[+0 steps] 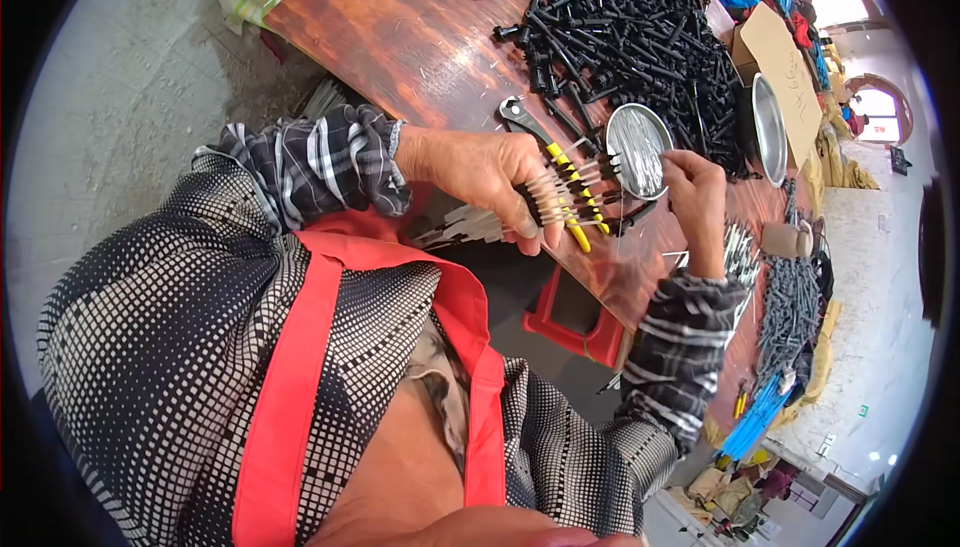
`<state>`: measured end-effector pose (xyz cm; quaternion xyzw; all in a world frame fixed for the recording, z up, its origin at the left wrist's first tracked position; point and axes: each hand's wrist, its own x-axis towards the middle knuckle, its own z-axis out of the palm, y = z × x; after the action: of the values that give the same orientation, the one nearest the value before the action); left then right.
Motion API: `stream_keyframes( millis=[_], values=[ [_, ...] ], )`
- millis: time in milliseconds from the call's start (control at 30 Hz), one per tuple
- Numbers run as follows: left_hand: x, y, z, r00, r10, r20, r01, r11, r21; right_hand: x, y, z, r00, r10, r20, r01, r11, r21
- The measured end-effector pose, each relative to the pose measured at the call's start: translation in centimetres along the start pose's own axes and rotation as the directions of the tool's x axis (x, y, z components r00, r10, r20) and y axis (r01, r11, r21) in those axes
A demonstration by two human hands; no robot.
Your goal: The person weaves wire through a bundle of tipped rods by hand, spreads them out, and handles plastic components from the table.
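My left hand (490,187) is closed around a bundle of thin white rods with black ends (597,172), which fan out to the right. The rods' white tails (465,228) show below the hand. Beneath the bundle on the table lies a pair of pincers (527,118) with yellow handles. A round metal dish (652,135) full of thin silvery pins stands just beyond the black ends. At its right rim, my right hand (697,202) has thumb and fingers pinched together; whatever is between them is too small to make out.
A large heap of black plastic rod-like parts (640,42) covers the table's far side. Another metal dish (768,127) leans by a cardboard box (785,72). Grey rods (790,312) and blue rods (755,419) lie at right. Under the near edge stands a red stool (570,335).
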<state>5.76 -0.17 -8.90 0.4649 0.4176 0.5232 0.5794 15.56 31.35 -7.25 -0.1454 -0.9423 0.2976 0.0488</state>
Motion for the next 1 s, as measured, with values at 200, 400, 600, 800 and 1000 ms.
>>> stream_keyframes(
  millis=[200, 400, 600, 800, 1000],
  values=[
    [-0.1, 0.2, 0.3, 0.999, -0.035, -0.020, 0.035, 0.999, -0.012, 0.0, -1.6, 2.2, 0.973, -0.176, -0.149, 0.088, 0.880, -0.466],
    [-0.8, 0.3, 0.3, 0.999, 0.016, -0.051, -0.012, 0.997, 0.073, -6.6, -12.1, -1.5, 0.983, -0.166, 0.075, 0.114, 0.883, 0.455],
    [-0.6, 0.5, 0.4, 0.998, -0.014, -0.060, 0.017, 0.998, 0.060, -7.6, -12.9, -0.2, 0.952, -0.217, 0.217, 0.102, 0.890, 0.444],
    [-0.3, -0.1, 0.3, 0.997, -0.012, -0.074, 0.017, 0.997, 0.071, -6.9, -13.6, -0.5, 0.921, -0.295, 0.254, 0.154, 0.875, 0.459],
    [-0.1, -0.5, 0.1, 0.995, 0.075, -0.061, -0.069, 0.993, 0.095, -5.9, -14.6, -1.3, 0.879, -0.397, 0.264, 0.300, 0.891, 0.341]
  ],
)
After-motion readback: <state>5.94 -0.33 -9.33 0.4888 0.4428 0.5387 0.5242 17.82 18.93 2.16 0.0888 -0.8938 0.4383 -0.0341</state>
